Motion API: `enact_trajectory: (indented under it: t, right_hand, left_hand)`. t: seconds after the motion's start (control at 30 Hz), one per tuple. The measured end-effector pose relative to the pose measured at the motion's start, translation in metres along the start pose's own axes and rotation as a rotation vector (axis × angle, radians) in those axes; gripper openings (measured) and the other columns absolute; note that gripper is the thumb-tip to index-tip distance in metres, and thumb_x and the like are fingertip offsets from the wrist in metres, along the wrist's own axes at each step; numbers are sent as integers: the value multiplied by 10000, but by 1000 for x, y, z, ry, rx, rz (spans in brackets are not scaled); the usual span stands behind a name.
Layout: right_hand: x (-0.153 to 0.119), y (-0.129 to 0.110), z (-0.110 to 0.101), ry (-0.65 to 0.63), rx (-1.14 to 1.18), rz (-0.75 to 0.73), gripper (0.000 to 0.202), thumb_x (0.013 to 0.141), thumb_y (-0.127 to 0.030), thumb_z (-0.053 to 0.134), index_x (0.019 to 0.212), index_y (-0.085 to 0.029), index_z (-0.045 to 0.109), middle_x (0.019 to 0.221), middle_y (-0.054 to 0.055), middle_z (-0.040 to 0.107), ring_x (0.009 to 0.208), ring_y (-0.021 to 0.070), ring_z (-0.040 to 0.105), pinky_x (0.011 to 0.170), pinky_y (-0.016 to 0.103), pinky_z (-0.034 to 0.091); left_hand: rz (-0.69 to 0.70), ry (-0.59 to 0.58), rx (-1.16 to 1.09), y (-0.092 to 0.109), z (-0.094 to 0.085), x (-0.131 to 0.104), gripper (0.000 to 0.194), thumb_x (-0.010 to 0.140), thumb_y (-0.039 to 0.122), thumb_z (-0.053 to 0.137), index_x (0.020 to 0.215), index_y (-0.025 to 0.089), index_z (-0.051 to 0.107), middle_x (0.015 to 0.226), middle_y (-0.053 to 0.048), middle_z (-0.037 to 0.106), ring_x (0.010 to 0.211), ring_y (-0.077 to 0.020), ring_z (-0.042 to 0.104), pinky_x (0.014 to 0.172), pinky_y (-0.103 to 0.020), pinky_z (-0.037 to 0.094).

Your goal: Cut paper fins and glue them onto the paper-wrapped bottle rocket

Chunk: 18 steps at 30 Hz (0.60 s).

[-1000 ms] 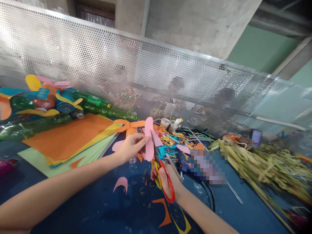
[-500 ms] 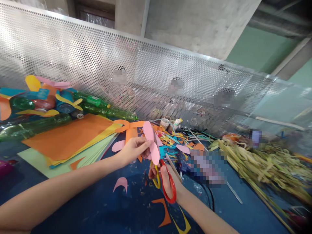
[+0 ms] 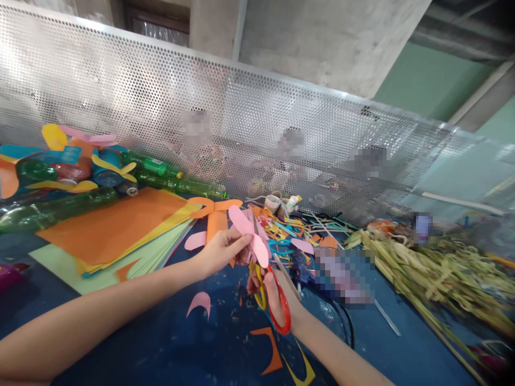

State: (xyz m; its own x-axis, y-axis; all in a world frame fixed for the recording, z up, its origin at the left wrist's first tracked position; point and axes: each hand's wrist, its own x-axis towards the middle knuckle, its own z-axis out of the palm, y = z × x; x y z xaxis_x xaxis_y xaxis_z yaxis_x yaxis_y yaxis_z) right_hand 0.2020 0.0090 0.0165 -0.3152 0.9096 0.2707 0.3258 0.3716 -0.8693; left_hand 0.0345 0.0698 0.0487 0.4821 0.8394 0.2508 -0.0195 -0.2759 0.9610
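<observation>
My left hand (image 3: 227,249) pinches a pink paper cutout (image 3: 259,250) shaped like a propeller with rounded ends. Through the handles of a pair of scissors (image 3: 284,308), one red and one yellow, go the fingers of my right hand (image 3: 277,295). The blades point away from me, mostly hidden behind the pink paper. An orange paper piece (image 3: 216,222) with two loops lies just beyond my left hand. Below the hands, a pink paper scrap (image 3: 200,304) and an orange scrap (image 3: 270,348) rest on the blue table (image 3: 161,343).
Paper sheets (image 3: 120,225) are stacked at left, with green plastic bottles (image 3: 60,209) behind them. Small colourful offcuts (image 3: 281,228) cover the table ahead. Dry leaf strips (image 3: 422,273) lie at right. A perforated metal panel (image 3: 241,123) bounds the far side; blurred people show in it.
The pink paper cutout has turned in my left hand, its top tipping left and its lower end right. My right hand with the scissors stays nearly in place.
</observation>
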Motion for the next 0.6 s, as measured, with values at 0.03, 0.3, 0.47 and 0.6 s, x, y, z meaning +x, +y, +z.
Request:
enact_trajectory:
  t: [0.03,0.3,0.47,0.6]
  right_hand:
    - [0,-1,-1,0,-26,-2,509,893,-595,253,655,-205,478,655,43,526,599,169,548,597,302,477]
    - [-1,10,5,54,24,76,503,873,-627,255,642,-214,426,579,16,443,503,153,483,503,301,476]
    - [-1,13,5,66,39,105,492,850,-653,292,713,-211,457,576,-5,401,458,132,435,460,300,520]
    - [-1,11,3,18,24,63,478,870,-628,274,705,-213,442,576,-9,394,449,120,418,459,295,538]
  left_hand:
    - [2,-4,-1,1,0,0,425,858,459,456,570,162,553,516,4,558,471,-97,518,501,-210,410]
    - [-15,-25,-11,2,1,0,427,868,445,448,568,159,549,513,2,567,465,-91,512,504,-206,411]
    - [-28,-37,-33,-1,1,1,433,865,458,446,579,152,553,525,2,577,462,-88,519,497,-205,414]
    - [-48,-36,-54,-2,0,2,430,856,472,457,591,149,560,535,5,585,472,-89,532,500,-204,421]
